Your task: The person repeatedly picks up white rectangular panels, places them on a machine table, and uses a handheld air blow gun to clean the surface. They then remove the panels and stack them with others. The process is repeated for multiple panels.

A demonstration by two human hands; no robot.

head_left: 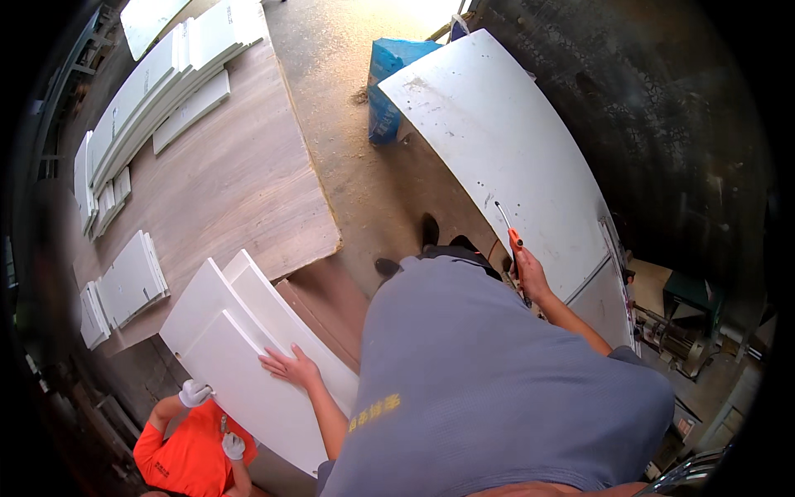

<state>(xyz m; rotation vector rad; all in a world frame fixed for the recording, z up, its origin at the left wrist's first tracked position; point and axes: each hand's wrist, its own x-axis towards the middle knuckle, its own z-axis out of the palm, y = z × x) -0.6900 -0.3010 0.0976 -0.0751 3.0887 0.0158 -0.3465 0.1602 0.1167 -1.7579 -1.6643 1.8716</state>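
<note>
"Two hands, L to R: what've we got?"

"Our L hand [291, 366] lies flat, uncurled, on white panels [248, 398] near the table [248, 190]; prob. stiff, bulky, corners may chip. Best hold: both long edges. Long axis: upper L to lower R."

"And R?"

"Our R hand [530, 275] grips an orange-handled tool [515, 238] by the white board [513, 124]; prob. light, rigid; hold the handle. Tip pts fwd, slightly L."

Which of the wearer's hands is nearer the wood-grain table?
Left: the left hand, on white panels, is near the table; the right hand, gripping an orange-handled tool, is farther right.
</note>
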